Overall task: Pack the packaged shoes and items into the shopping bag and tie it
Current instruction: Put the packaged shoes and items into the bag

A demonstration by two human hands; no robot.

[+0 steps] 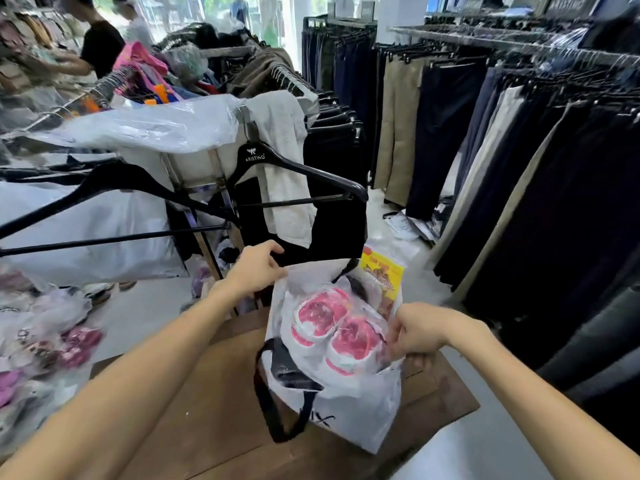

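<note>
A white shopping bag (349, 414) with black strap handles stands on a brown cardboard sheet (194, 420). Inside it lies a pair of pink-and-white shoes (332, 327) wrapped in clear plastic. A yellow-and-red packet (382, 275) sticks up at the bag's far right side. My left hand (254, 270) pinches the bag's far left rim. My right hand (417, 329) grips the bag's right rim, so the mouth is held apart. A dark item (289, 367) sits at the bag's near left edge.
A rack with black hangers (298, 168), a grey cloth and clear plastic stands just behind the bag. Trousers hang on racks along the right. Bagged shoes (41, 337) pile on the floor at left. Two people stand at the far left.
</note>
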